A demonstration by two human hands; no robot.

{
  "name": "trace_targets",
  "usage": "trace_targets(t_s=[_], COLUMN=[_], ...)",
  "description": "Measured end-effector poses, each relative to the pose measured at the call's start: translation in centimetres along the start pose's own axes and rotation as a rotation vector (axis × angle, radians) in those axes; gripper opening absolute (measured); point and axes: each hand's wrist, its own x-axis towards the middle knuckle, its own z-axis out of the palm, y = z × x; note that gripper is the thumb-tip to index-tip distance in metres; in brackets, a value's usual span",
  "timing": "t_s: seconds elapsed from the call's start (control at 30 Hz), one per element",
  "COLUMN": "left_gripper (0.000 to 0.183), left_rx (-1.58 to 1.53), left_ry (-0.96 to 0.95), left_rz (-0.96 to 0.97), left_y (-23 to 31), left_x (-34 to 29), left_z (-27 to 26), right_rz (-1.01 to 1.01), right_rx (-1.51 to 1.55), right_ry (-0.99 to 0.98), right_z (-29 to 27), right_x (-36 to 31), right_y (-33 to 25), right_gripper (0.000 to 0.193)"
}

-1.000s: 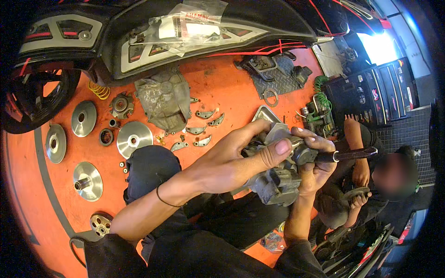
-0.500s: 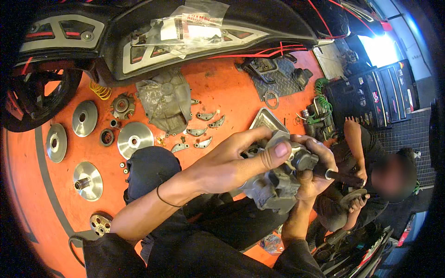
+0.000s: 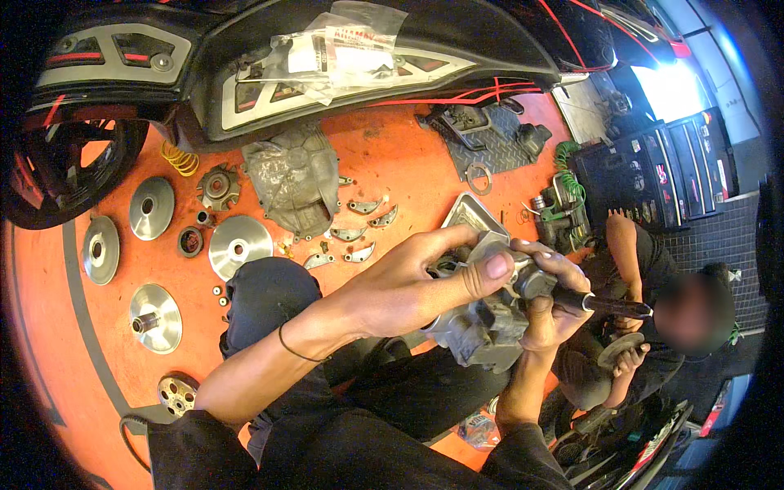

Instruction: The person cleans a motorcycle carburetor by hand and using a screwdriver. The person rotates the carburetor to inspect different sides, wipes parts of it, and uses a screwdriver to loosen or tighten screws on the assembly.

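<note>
In front of my lap I hold a grey metal engine part with black plastic pieces, which looks like a throttle body [image 3: 482,335]. My left hand [image 3: 408,286] is closed on its near left side, thumb pressed on the top and a dark band around the wrist. My right hand [image 3: 559,314] wraps around the right side, fingers curled over the black round piece. From this hand a dark tool handle [image 3: 616,306] with a pale ring sticks out to the right; its working end is hidden. A metal tray [image 3: 475,214] lies just beyond my hands.
On the orange floor lie metal pulley discs [image 3: 238,247], a large cover casing [image 3: 292,180], several curved metal pieces [image 3: 359,251] and a yellow spring [image 3: 180,159]. A scooter body [image 3: 457,49] spans the back. At right, a co-worker's hand [image 3: 629,359] holds a disc [image 3: 621,349] near a toolbox [image 3: 637,175].
The dark tool handle has turned in my right hand and now shows a bright edge. The black round piece sits slightly further left. Both hands stay on the throttle body.
</note>
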Motion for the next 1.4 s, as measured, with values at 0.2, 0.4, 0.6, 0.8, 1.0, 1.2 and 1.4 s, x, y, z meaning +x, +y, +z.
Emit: trace_targets(t_s=[0.2, 0.4, 0.6, 0.8, 1.0, 1.2, 1.4], left_gripper=[0.061, 0.056, 0.034, 0.032, 0.034, 0.045, 0.049], left_rx=[0.010, -0.275, -0.444, -0.530, -0.661, -0.755, -0.795], left_ry=[-0.017, 0.002, 0.228, 0.208, 0.456, 0.510, 0.606], left_rz=[-0.028, -0.174, -0.246, -0.337, -0.214, -0.002, 0.086], left_y=[0.5, 0.8, -0.9, -1.6, -1.8, -0.6, 0.1], left_x=[0.0, 0.2, 1.0, 1.7, 2.2, 1.6, 0.8], left_z=[0.0, 0.3, 0.3, 0.0, -1.2, -3.2, -3.5], right_rz=[0.016, 0.083, 0.189, 0.307, 0.424, 0.611, 0.678], right_rx=[-0.029, -0.025, -0.053, -0.101, -0.062, 0.127, 0.800], right_ry=[-0.030, -0.095, -0.296, -0.336, -0.019, 0.106, 0.008], right_z=[-0.5, -0.7, -0.9, -0.8, -0.5, -1.7, 0.1], right_x=[-0.2, -0.1, 0.5, 0.3, 0.8, -1.9, -6.8], right_y=[-0.1, 0.2, 0.1, 1.8, 0.1, -3.3, -4.0], right_gripper=[0.038, 0.035, 0.030, 0.041, 0.042, 0.034, 0.048])
